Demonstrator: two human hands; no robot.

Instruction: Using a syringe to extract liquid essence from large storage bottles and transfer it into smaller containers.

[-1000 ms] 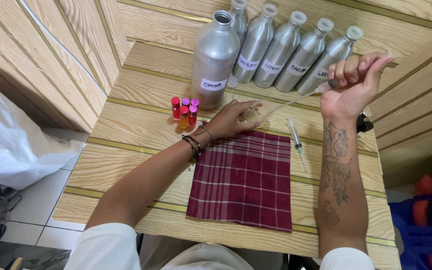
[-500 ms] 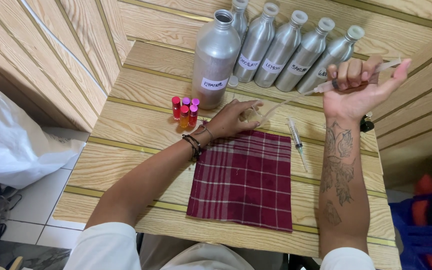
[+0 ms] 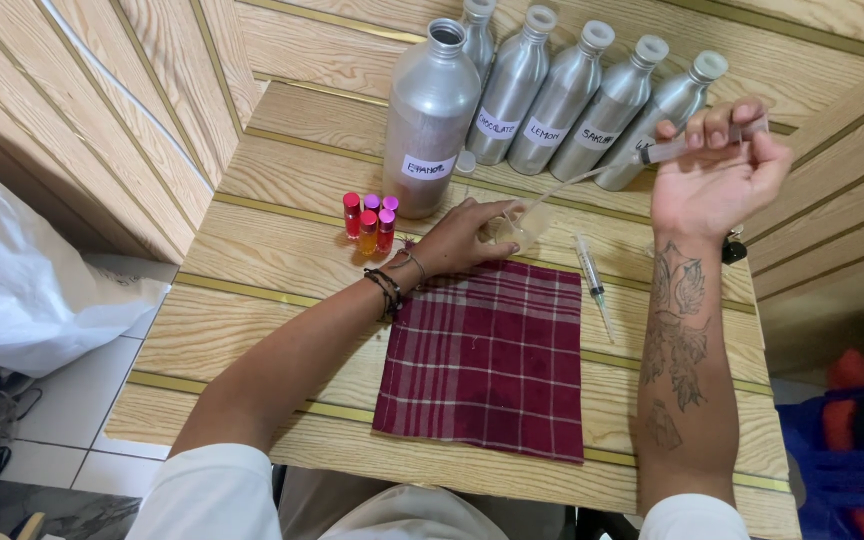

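Note:
My right hand (image 3: 717, 180) is raised over the back of the wooden table (image 3: 282, 290), shut on a clear syringe (image 3: 674, 148) with fingers on its plunger end. The syringe's long thin needle (image 3: 572, 185) slopes down to a small clear container (image 3: 529, 226). My left hand (image 3: 462, 240) rests on the table and grips that container, just beyond the top edge of a red plaid cloth (image 3: 487, 365). A beaded band circles the left wrist.
A large open aluminium bottle (image 3: 430, 115) stands behind the left hand, and several smaller capped ones (image 3: 572, 100) lean against the wall. Several tiny red- and pink-capped vials (image 3: 370, 220) stand nearby. A second syringe (image 3: 592, 280) lies beside the cloth. A white plastic bag (image 3: 22, 280) sits left.
My right hand's fingers have shifted along the syringe's plunger end, from a closed fist to a looser grip. The left hand has stayed on the small container.

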